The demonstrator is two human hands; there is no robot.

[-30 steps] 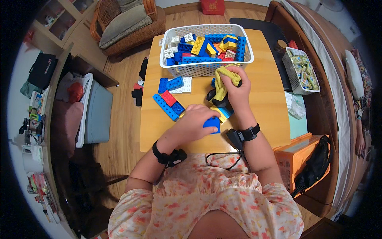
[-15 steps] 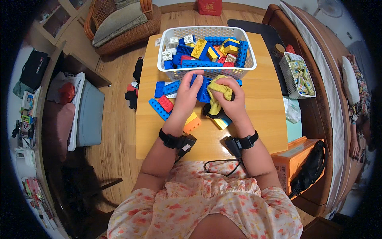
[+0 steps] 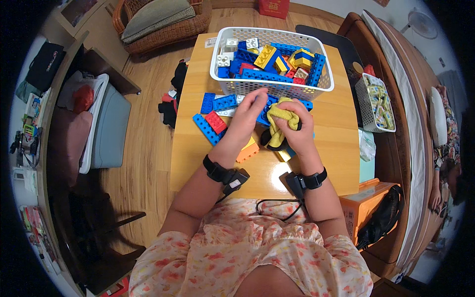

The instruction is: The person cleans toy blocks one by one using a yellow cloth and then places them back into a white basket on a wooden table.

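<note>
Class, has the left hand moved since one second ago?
Yes: the left hand has moved forward, closer to the white basket.

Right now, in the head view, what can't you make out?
All in the head view:
Blue brick between the hands: partly hidden by the left hand and yellow cloth.
Gripped part of the cloth: hidden by the right hand.
Bottom of the white basket: hidden by bricks.
Wicker armchair: cut off by the upper edge.

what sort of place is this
Probably a room in a home: it has a cushioned wicker armchair, what looks like a bed, and a basket of toy bricks on a table.
</note>
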